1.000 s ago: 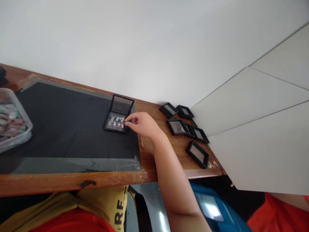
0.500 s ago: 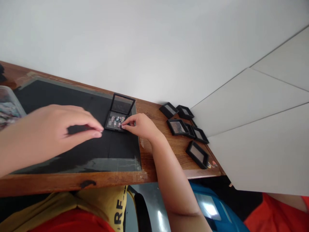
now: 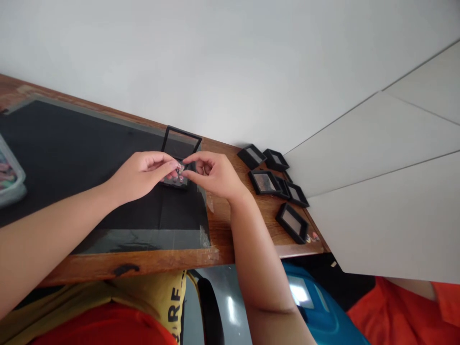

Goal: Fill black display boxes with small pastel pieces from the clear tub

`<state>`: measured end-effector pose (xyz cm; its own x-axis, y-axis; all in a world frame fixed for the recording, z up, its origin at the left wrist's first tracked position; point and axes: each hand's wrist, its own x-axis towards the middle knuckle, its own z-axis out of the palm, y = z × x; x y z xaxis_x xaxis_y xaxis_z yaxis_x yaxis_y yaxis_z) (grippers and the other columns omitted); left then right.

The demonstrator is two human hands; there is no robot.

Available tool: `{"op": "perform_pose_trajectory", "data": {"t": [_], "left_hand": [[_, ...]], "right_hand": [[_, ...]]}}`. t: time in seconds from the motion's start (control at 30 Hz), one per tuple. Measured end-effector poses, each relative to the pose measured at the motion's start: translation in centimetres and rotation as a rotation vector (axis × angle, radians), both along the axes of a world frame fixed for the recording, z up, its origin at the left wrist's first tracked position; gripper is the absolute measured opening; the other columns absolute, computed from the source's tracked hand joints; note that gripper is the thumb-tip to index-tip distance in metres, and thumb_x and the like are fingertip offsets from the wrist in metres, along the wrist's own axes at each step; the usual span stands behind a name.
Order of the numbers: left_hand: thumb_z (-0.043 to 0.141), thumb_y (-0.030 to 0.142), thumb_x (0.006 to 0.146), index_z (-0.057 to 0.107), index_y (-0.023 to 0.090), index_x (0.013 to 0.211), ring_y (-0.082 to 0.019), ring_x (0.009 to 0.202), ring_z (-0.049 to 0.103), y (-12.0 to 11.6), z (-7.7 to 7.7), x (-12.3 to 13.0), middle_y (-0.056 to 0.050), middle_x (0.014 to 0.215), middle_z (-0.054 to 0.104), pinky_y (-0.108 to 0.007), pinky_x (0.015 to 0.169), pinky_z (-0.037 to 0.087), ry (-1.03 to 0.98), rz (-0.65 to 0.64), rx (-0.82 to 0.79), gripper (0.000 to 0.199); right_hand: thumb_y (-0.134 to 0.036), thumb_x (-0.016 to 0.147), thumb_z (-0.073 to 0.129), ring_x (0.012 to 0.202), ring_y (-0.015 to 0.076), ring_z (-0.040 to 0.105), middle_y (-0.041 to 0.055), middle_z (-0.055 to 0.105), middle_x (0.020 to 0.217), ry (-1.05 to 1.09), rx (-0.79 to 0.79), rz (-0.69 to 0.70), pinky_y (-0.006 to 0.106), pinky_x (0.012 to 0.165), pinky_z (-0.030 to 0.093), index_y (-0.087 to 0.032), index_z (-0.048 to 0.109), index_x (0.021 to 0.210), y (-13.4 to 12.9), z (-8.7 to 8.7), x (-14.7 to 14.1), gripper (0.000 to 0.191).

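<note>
On the black mat, a small black box (image 3: 175,184) stands with its clear-windowed lid (image 3: 180,143) raised. Several small pinkish and grey decorated pieces lie inside, partly hidden by my fingers. Over the box, my left hand (image 3: 143,175) pinches a small pink piece (image 3: 178,167) between thumb and forefinger; its exact kind is too small to make out. My right hand (image 3: 215,175) is at the box's right side, thumb and forefinger apart around the area of that piece, the other fingers curled.
Several black window-lidded boxes (image 3: 292,222) lie on the wooden table (image 3: 230,225) to the right, by a white panel (image 3: 373,220). A clear tub (image 3: 10,167) of colourful small pieces stands at the left edge. A person's red clothing (image 3: 391,311) shows at lower right.
My left hand has moved right to the open box, bringing its small piece beside my right hand. My right hand's thumb and forefinger have parted and lifted slightly from the pieces.
</note>
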<state>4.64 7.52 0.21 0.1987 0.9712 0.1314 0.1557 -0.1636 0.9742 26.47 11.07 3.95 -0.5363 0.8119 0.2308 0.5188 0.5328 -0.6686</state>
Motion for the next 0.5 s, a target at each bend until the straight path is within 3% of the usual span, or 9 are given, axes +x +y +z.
{"op": "perform_pose_trajectory", "data": {"t": [0.1,0.23,0.5], "left_hand": [[0.061,0.05,0.09,0.07,0.021,0.08,-0.015,0.07,0.058,-0.2,0.4,-0.2,-0.001,0.073,0.066,-0.028,0.068,0.048,-0.039,0.017,-0.004,0.032],[0.058,0.05,0.09,0.059,0.021,0.069,-0.013,0.061,0.044,-0.2,0.4,-0.3,0.002,0.062,0.048,-0.027,0.059,0.038,0.003,-0.036,-0.004,0.035],[0.056,0.051,0.096,0.061,0.021,0.077,-0.013,0.063,0.042,-0.3,-0.2,-0.4,0.003,0.066,0.047,-0.029,0.061,0.034,0.019,-0.148,0.035,0.036]], "right_hand": [[-0.034,0.085,0.082,0.057,0.0068,0.039,-0.0067,0.055,0.067,0.157,-0.01,0.117,0.024,0.056,0.032,-0.018,0.078,0.115,-0.3,-0.2,-0.4,0.034],[-0.031,0.088,0.081,0.052,0.0053,0.031,-0.0082,0.049,0.064,0.199,-0.047,0.181,0.023,0.05,0.026,-0.019,0.078,0.115,-0.7,-0.5,-0.9,0.03],[-0.03,0.086,0.082,0.053,0.0047,0.03,-0.0083,0.049,0.064,0.211,-0.067,0.175,0.023,0.05,0.026,-0.016,0.08,0.111,-0.8,-0.5,-1.3,0.028]]}}
